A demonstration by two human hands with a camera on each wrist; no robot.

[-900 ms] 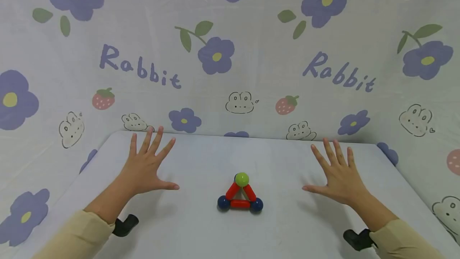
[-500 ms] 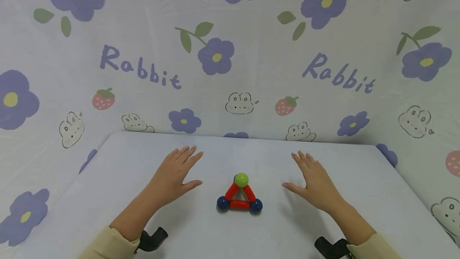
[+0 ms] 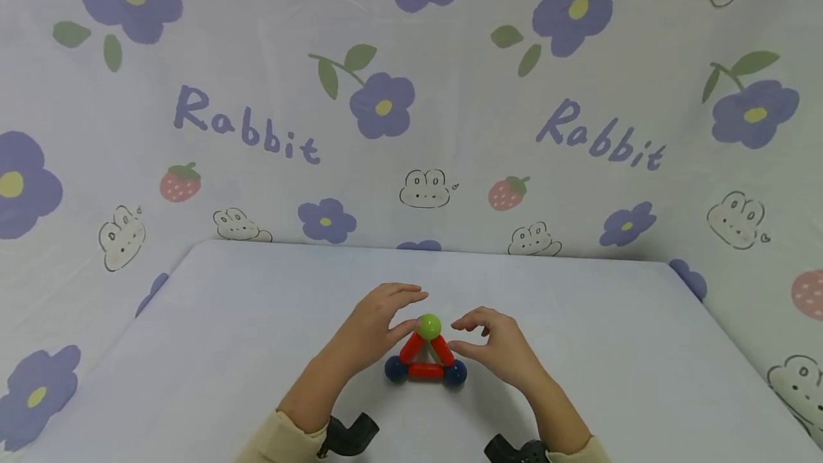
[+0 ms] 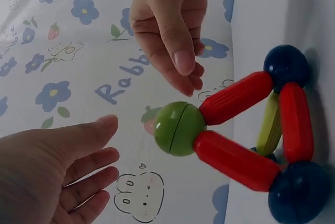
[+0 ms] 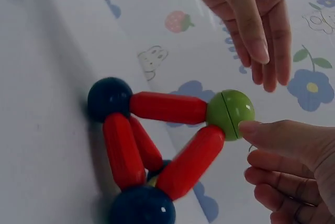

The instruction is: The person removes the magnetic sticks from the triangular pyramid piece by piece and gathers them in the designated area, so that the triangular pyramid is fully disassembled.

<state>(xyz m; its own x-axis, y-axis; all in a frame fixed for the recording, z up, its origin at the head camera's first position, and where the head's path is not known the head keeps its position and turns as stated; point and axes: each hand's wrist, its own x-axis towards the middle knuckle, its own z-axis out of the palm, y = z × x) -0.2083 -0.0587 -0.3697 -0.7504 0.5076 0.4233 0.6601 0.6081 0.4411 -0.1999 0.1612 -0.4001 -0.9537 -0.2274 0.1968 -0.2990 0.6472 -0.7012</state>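
Note:
A pyramid of toy rods and balls stands on the white table, with a green ball (image 3: 429, 326) at its top. Navy balls (image 3: 396, 369) form its base corners, joined by red rods (image 3: 426, 371). A yellow-green rod (image 4: 269, 124) shows at its far side in the left wrist view. My left hand (image 3: 375, 325) hovers at the upper left of the pyramid, its thumb apart from the green ball. On the other side, my right hand (image 3: 504, 346) has fingers loosely bent; its thumb overlaps the green ball in the right wrist view, and contact is unclear. Neither hand grips anything.
The white table (image 3: 257, 291) extends around the pyramid. Behind it hangs a pale cloth (image 3: 450, 113) printed with flowers, rabbits and strawberries. Black wrist-worn devices (image 3: 350, 436) stick out near both beige sleeves (image 3: 283, 441).
Both hands have moved inward from the table's sides to the pyramid. Their widely spread fingers have drawn together and bent slightly. The pyramid stays in place.

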